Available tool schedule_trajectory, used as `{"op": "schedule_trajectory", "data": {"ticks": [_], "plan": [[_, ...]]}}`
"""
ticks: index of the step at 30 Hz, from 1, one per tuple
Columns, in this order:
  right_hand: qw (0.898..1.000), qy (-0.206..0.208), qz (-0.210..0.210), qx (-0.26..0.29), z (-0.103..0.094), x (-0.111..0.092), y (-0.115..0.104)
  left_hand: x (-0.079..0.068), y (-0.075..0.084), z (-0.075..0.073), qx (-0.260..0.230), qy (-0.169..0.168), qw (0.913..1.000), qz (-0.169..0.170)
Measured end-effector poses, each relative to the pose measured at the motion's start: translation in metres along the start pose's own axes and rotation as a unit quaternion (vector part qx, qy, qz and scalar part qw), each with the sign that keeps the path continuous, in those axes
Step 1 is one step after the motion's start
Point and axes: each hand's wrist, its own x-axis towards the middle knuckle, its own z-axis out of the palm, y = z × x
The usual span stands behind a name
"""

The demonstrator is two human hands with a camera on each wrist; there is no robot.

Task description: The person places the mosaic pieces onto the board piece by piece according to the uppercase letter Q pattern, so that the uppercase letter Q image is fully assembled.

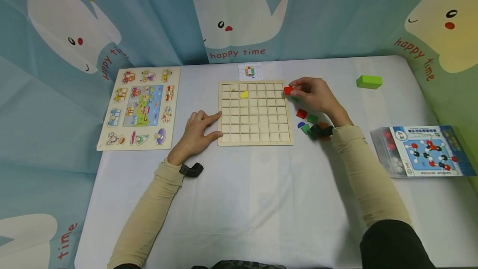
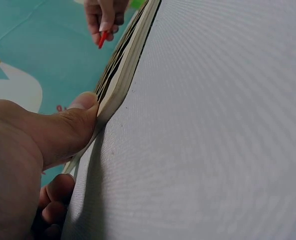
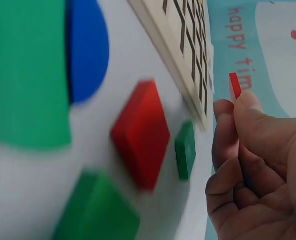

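A wooden grid board (image 1: 255,128) lies on the table with a yellow piece (image 1: 244,94) in one upper cell and a tiny yellow spot in another. Thumb and forefinger spread, my left hand (image 1: 196,135) touches the board's left edge; in the left wrist view the thumb (image 2: 70,122) presses on the rim. My right hand (image 1: 315,94) pinches a red block (image 1: 288,90) between thumb and fingertips, above the board's upper right edge. Below that hand lie loose pieces: a red block (image 1: 301,113), a green block (image 1: 313,118) and a blue rounded piece (image 3: 87,50), partly hidden by the wrist strap.
Behind the board lies a small pattern card (image 1: 250,71). A picture puzzle board (image 1: 168,113) is at the left. On the right are a light green block (image 1: 369,81) and a boxed molecule model set (image 1: 425,151). A printed curtain (image 1: 157,24) borders the white table.
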Motion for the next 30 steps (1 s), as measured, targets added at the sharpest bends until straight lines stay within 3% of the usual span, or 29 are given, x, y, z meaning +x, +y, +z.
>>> {"op": "schedule_trajectory", "data": {"ticks": [30], "plan": [[0.994,-0.085,-0.066,-0.022,0.062,0.047,-0.046,0.0,0.001,-0.003,-0.005,-0.008,1.0,-0.004]]}}
